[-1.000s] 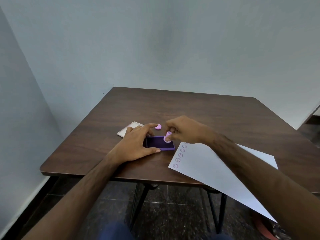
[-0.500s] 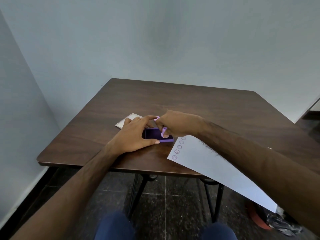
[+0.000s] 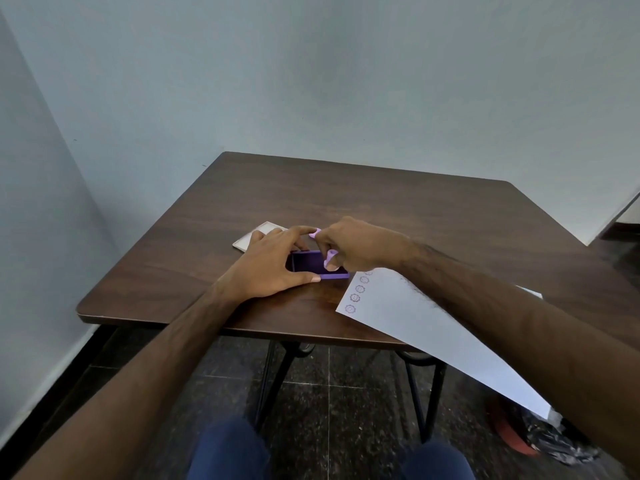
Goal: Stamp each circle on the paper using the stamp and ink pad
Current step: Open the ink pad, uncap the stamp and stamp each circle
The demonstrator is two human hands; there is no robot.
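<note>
A purple ink pad point(image 3: 313, 264) lies open on the brown table point(image 3: 381, 209). My left hand point(image 3: 273, 263) grips it by its near and far sides. My right hand point(image 3: 356, 245) pinches a small pink stamp point(image 3: 330, 259) whose face rests on the pad's right end. A white paper point(image 3: 408, 323) lies to the right and hangs over the table's front edge. It carries a column of purple stamped circles point(image 3: 356, 293) along its left edge. My right forearm covers much of the sheet.
A small pink cap point(image 3: 314, 232) sits just behind the ink pad, between my hands. A white flat lid point(image 3: 256, 237) lies behind my left hand. Walls close in at the back and left. Black table legs, dark floor tiles and my knees show below.
The right hand has brought the stamp down from the pad's right edge onto its inked surface. The left hand has kept its hold on the pad. The head camera shifted slightly.
</note>
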